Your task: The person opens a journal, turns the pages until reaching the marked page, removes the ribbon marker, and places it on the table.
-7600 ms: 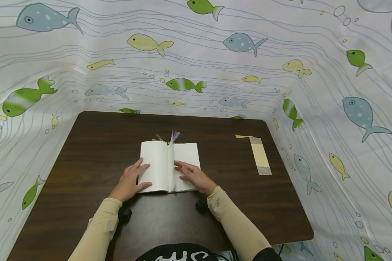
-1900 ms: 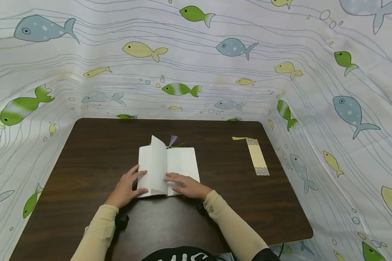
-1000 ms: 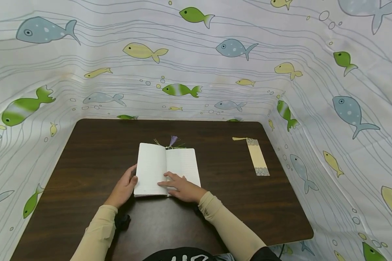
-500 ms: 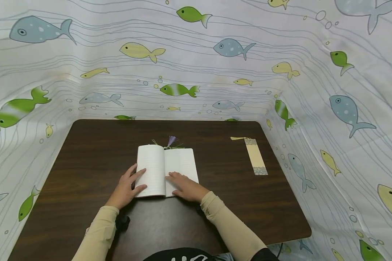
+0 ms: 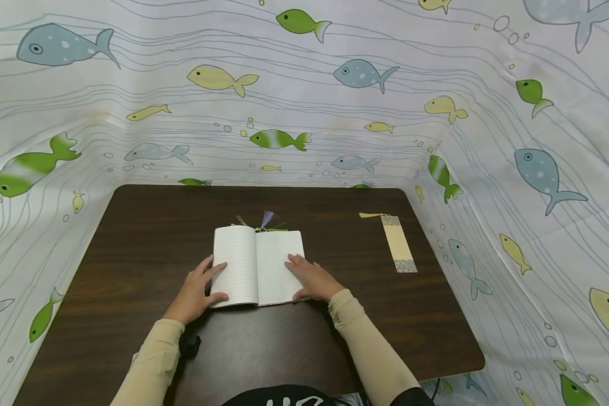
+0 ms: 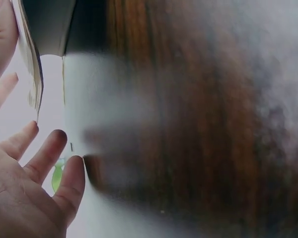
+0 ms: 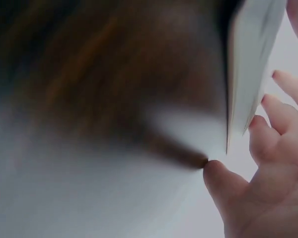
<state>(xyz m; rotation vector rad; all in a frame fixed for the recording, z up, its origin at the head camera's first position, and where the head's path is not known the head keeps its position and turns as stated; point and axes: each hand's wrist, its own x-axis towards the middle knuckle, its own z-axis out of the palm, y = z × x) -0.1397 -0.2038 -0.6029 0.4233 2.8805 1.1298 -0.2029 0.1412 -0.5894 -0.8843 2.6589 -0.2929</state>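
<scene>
An open notebook (image 5: 238,248) with lined pages lies on the brown table, a purple tassel (image 5: 267,219) and thin yellow-green strands sticking out past its top edge. My left hand (image 5: 193,290) rests at its left edge, thumb and index finger over the left page. On the right page's outer part lies my right hand (image 5: 314,280), fingers extended. The left wrist view shows the notebook's page edges (image 6: 34,64) beside spread fingers (image 6: 47,153). In the right wrist view, the pages' edge (image 7: 248,64) stands near loosely spread fingers (image 7: 278,111).
A pale yellow bookmark (image 5: 398,242) with patterned grey ends and a yellow tassel (image 5: 370,215) lies on the table's right side. A fish-patterned white cloth (image 5: 304,101) surrounds the table (image 5: 157,225) behind and at both sides.
Pages have been turned from right to left; the lifted leaf now lies down on the left. My right hand has moved from the notebook's middle out to the right page's edge.
</scene>
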